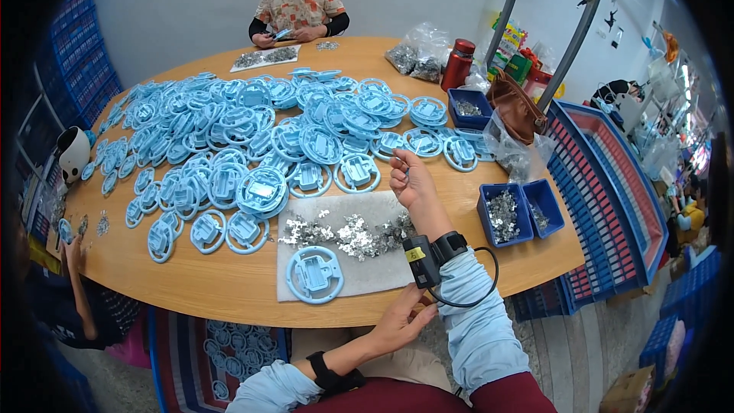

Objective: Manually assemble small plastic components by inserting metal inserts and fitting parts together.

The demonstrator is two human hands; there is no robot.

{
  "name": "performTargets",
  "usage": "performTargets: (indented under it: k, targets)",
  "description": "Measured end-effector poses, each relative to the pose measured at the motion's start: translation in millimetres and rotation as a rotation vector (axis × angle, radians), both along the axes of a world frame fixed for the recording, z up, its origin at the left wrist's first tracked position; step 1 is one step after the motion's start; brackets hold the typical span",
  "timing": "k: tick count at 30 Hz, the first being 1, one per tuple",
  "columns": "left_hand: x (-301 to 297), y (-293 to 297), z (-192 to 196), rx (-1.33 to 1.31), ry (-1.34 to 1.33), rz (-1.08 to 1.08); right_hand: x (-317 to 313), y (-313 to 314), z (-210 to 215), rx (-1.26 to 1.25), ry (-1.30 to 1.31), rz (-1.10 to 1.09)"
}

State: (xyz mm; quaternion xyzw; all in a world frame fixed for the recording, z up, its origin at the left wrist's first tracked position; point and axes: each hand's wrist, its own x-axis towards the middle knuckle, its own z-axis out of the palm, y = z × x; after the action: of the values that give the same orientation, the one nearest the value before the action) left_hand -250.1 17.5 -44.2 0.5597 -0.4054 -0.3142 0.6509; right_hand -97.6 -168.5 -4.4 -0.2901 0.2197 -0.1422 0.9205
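My right hand [413, 182] is raised over the far edge of the white mat [367, 210], its fingers curled in a pinch. Whatever they hold, if anything, is too small to make out. My left hand [399, 323] is at the table's front edge, below my right wrist, with its fingers apart and nothing in them. On the mat lies a light blue round plastic frame [314, 275] with a molded box-like center. Beyond it, small silvery metal clips [358, 237] are heaped in loose piles, partly hidden by my right forearm.
A large heap of blue round frames [260, 187] covers the table's middle. Right of my arm stand blue bins [523, 231] of metal parts, then stacked crates [589, 206]. A red flask [457, 65] stands farther back. Co-workers sit across and at left.
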Motion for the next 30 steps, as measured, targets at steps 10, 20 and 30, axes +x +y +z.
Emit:
performTargets:
  k: [10, 20, 30]
  targets:
    - [-6, -19, 11, -0.023, 0.663, 0.171, -3, -8, -14, 0.038, 0.022, -0.045]
    - [-9, -13, 1, -0.078, 0.372, 0.082, -2, -17, -19, 0.053, 0.024, -0.077]
    - [-3, -1, 8, -0.036, 0.397, -0.175, -10, -21, -18, -0.007, 0.032, -0.108]
